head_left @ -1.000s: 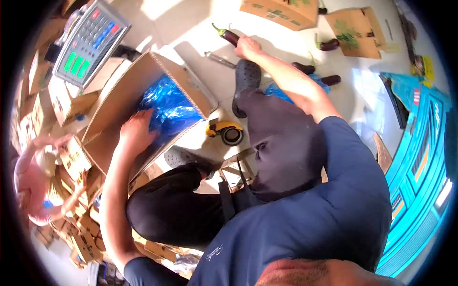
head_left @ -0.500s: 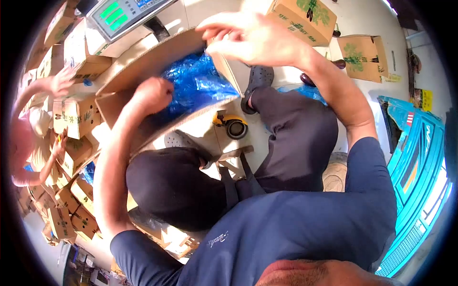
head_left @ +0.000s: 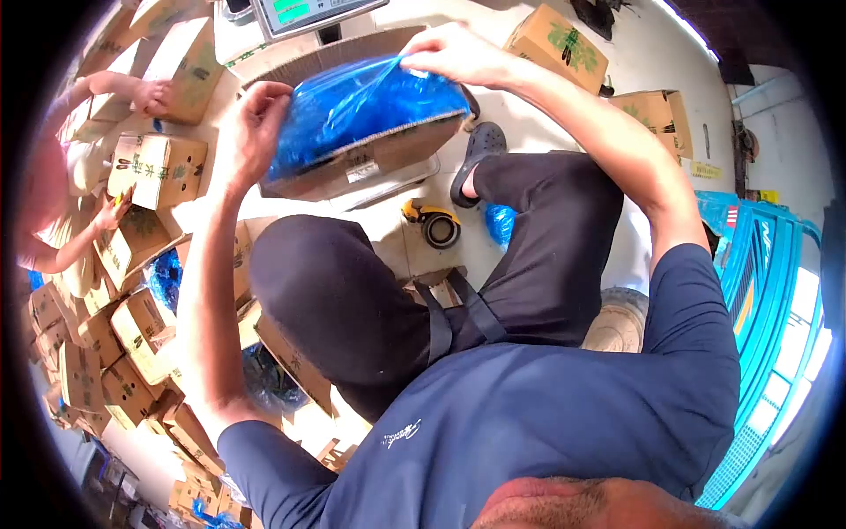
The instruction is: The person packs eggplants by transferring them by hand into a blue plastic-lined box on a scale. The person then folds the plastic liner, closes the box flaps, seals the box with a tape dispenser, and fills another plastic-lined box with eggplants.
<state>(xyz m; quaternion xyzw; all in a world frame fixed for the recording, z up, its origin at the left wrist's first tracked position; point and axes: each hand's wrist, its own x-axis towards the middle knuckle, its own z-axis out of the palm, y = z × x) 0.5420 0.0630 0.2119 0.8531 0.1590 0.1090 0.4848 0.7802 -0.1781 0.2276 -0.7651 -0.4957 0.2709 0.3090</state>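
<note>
An open cardboard box (head_left: 374, 166) sits in front of me, lined with a blue plastic bag (head_left: 352, 110). My left hand (head_left: 262, 128) is at the box's left end, fingers pinched on the bag's edge. Over the far right part of the box, my right hand (head_left: 458, 55) grips another edge of the bag, and the film is pulled taut in folds between the two hands. What lies inside under the plastic cannot be made out.
A scale display (head_left: 304, 11) stands behind the box. A yellow tape dispenser (head_left: 434, 225) lies on the floor between my feet. Cartons (head_left: 159, 167) crowd the left, where another person's hand (head_left: 152, 95) touches one. A turquoise slatted metal or plastic structure (head_left: 767, 291) stands right.
Both hands now hold the bag's edges, and the plastic is spread higher and wider across the box. My left hand has come out from inside it. The other person's hand has reached a carton.
</note>
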